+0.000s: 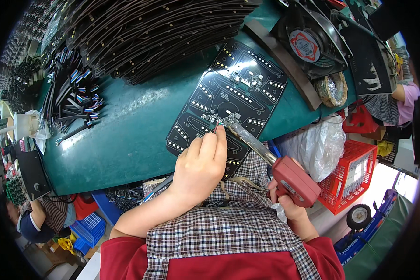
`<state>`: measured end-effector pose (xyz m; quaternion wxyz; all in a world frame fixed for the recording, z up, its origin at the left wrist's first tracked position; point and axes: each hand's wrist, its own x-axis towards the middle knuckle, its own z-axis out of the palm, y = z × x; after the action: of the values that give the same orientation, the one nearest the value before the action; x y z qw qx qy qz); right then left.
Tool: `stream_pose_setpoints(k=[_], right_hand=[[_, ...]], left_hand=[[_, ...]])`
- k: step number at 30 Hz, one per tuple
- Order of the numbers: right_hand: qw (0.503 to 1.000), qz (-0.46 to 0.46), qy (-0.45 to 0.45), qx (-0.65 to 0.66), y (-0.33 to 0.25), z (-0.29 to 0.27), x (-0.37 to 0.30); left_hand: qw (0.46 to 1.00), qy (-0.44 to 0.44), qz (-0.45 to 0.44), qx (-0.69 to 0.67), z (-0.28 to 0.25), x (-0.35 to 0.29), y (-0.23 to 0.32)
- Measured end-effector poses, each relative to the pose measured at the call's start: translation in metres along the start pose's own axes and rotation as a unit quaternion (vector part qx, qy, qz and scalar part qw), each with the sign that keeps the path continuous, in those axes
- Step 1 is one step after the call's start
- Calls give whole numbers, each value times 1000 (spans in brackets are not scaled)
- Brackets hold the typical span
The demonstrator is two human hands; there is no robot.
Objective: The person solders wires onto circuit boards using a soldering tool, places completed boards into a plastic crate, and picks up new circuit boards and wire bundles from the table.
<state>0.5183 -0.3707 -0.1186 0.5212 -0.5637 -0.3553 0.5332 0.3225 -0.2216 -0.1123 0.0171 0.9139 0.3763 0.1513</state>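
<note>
My left hand [198,158] is closed, its index fingertip pressed down at the middle of a black circuit board panel [205,95]. A thin black cable [162,185] with a blue and white end comes out below that hand, and tiny coloured wire ends show at the fingertips; most of its length is hidden by the hand. My right hand [289,205] is wrapped round the handle of a red soldering gun [295,181]. Its metal barrel slants up and left, with the tip beside my left fingertips among small silvery parts. The panel carries rows of small pale LEDs.
Tall stacks of black boards [158,37] fill the far side of the green table [116,149]. Bundled black cables [77,100] lie at left. A fan [308,44], a brown bar [284,65] and a round dish [331,88] stand right, above a red crate [354,172]. Other people work at both sides.
</note>
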Motion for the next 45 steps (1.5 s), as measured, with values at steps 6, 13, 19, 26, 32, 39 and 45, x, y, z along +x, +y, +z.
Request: stream_pose_setpoints(k=[6, 13, 19, 26, 32, 39, 45], right_hand=[[984, -48, -46, -167, 7, -10, -2], [999, -22, -10, -34, 2, -4, -3], [1000, -5, -24, -1, 8, -4, -5], [973, -74, -24, -217, 25, -13, -13], [998, 30, 23, 50, 9, 6, -9], [993, -83, 89, -1, -5, 13, -6], [984, -139, 106, -36, 2, 2, -5]], left_hand=[[1000, 16, 1, 24, 1, 3, 5], [996, -1, 18, 86, 2, 4, 6], [998, 7, 27, 58, 3, 2, 5], [991, -7, 68, 116, 2, 6, 7], [992, -6, 54, 111, 7, 7, 8], [996, -40, -25, 81, -6, 2, 13], [965, 126, -216, 79, -41, -36, -95]])
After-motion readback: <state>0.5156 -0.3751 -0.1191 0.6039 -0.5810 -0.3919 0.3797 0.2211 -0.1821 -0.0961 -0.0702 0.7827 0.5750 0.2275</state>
